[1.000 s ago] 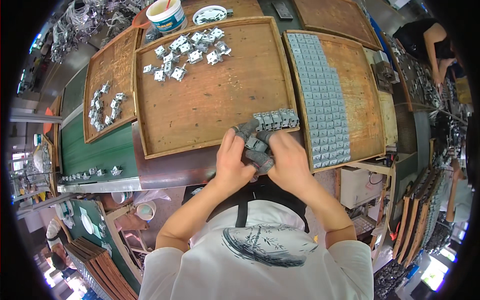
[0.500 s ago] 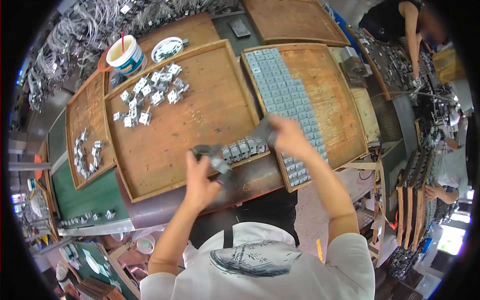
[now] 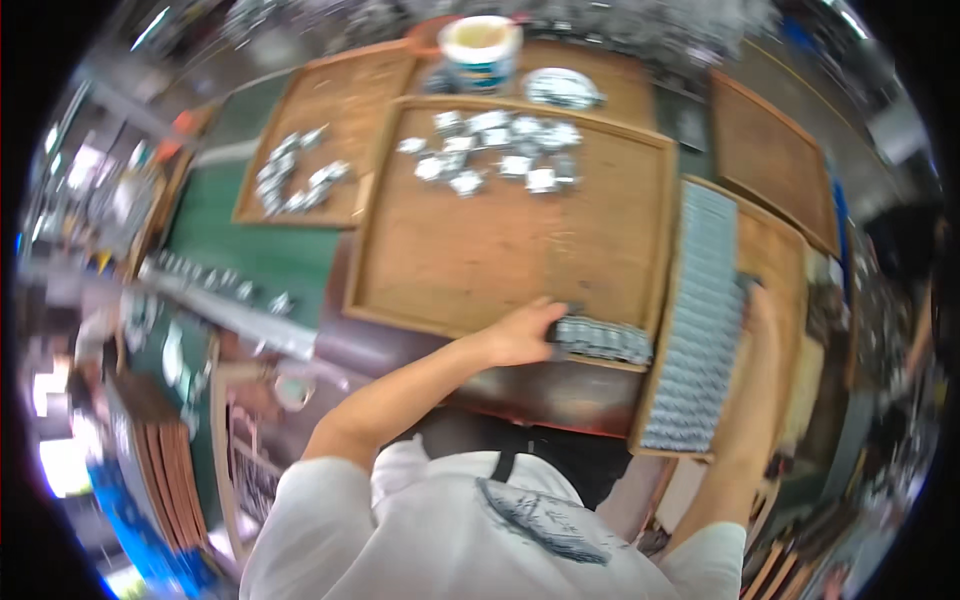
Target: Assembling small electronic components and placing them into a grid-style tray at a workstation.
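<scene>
My left hand (image 3: pixel 524 335) is at the left end of a short row of silvery metal parts (image 3: pixel 605 341), along the near right edge of a wooden tray (image 3: pixel 480 245). Its fingers are curled in, with dark coverings at the tips; whatever they hold is blurred. Over the right-hand wooden tray (image 3: pixel 783 230), my right hand (image 3: pixel 760 308) has its fingers closed at the right edge of a tightly packed block of small grey square parts (image 3: pixel 700 310). What is between those fingers is hidden. Loose silvery parts (image 3: pixel 515 165) lie heaped at the far side of the middle tray.
A smaller tray (image 3: pixel 345 90) at the left holds a curve of metal parts (image 3: pixel 275 180). A white bucket (image 3: pixel 480 55) and a white dish of small parts (image 3: pixel 560 88) stand behind the middle tray. More parts line the green table's edge (image 3: pixel 225 300). Another tray (image 3: pixel 775 150) lies far right.
The view has swung, shifting the trays rightward. My left hand has come to the row's left end; the metal part it held up is no longer distinguishable. My right hand has moved from the row to the grey block.
</scene>
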The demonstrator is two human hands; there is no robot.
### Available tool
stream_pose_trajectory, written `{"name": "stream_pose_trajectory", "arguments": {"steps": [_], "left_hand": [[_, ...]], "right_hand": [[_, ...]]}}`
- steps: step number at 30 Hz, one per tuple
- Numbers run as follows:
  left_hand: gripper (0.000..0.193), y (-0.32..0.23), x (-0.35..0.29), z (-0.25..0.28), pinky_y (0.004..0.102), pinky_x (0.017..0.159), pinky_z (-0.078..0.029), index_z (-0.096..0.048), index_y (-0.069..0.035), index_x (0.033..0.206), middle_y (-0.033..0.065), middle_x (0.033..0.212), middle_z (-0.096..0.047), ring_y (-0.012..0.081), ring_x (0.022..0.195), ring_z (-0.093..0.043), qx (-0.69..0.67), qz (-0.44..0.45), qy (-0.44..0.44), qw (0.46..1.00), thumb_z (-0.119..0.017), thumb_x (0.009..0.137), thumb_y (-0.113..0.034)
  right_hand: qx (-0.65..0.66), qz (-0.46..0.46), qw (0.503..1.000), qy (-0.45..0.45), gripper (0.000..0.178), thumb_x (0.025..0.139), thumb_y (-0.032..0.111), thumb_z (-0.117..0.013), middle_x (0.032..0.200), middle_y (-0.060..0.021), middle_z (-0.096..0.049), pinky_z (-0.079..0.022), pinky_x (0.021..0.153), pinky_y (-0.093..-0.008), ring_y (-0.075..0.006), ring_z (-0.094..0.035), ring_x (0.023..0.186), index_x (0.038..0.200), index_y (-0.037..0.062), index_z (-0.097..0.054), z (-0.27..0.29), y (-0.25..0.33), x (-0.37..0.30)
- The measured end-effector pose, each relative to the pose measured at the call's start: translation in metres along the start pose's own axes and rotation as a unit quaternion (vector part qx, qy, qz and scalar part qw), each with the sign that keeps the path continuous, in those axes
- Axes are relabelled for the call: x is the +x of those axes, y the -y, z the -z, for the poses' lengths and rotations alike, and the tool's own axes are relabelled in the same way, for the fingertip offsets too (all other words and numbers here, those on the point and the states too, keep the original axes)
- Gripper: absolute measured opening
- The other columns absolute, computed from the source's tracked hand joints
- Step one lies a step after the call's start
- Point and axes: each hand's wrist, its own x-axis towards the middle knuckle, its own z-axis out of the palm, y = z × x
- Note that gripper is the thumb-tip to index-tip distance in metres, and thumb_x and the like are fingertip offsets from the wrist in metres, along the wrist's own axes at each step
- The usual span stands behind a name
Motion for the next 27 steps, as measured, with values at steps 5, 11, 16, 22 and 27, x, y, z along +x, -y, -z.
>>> {"name": "stream_pose_trajectory", "arguments": {"steps": [5,11,16,22,27], "left_hand": [[0.042,0.013,-0.075,0.044,0.0451,0.090,-0.048,-0.062,-0.009,0.112,0.0189,0.110,-0.056,0.0378,0.106,-0.056,0.155,-0.002,-0.287,0.945,-0.067,0.070,-0.006],[0.028,0.072,-0.226,0.178,0.0538,0.075,-0.051,-0.053,-0.005,0.105,0.0211,0.097,-0.069,0.0407,0.091,-0.067,0.337,0.436,-0.463,0.694,-0.058,0.082,-0.022],[0.052,0.215,-0.317,0.221,0.0487,0.079,-0.052,-0.055,0.003,0.123,0.0275,0.098,-0.068,0.0409,0.093,-0.067,0.116,0.509,-0.475,0.708,-0.059,0.086,-0.034],[0.031,0.142,-0.258,0.180,0.0314,0.067,-0.053,-0.061,0.000,0.116,0.0105,0.103,-0.070,0.0190,0.082,-0.067,-0.199,0.272,-0.559,0.757,-0.061,0.088,-0.013],[0.036,0.035,-0.195,0.108,0.0275,0.085,-0.051,-0.061,-0.001,0.123,0.0050,0.110,-0.068,0.0135,0.100,-0.063,-0.404,0.007,-0.392,0.826,-0.066,0.087,-0.002]], "right_hand": [[0.074,0.154,0.980,-0.098,0.023,0.088,0.023,-0.072,0.083,-0.0023,-0.058,-0.041,0.057,-0.0268,-0.0123,-0.054,0.068,0.099,0.0076,-0.060,-0.017,0.036,-0.023],[0.259,0.157,0.952,0.040,0.024,0.094,0.014,-0.065,0.092,-0.0035,-0.062,-0.047,0.065,-0.0285,-0.0156,-0.062,0.080,0.115,0.0037,-0.059,-0.064,0.081,-0.162],[0.351,0.129,0.922,0.103,0.033,0.094,0.004,-0.062,0.104,-0.0079,-0.067,-0.054,0.072,-0.0289,-0.0161,-0.065,0.086,0.126,0.0029,-0.058,-0.106,0.083,-0.222],[0.237,0.182,0.947,0.116,0.029,0.090,0.006,-0.068,0.102,-0.0063,-0.067,-0.055,0.068,-0.0280,-0.0161,-0.067,0.082,0.118,0.0007,-0.063,-0.139,0.068,-0.279],[0.194,0.206,0.942,0.182,0.032,0.089,0.003,-0.066,0.100,-0.0062,-0.067,-0.057,0.071,-0.0309,-0.0157,-0.067,0.083,0.120,0.0030,-0.058,-0.183,0.095,-0.344]]}}
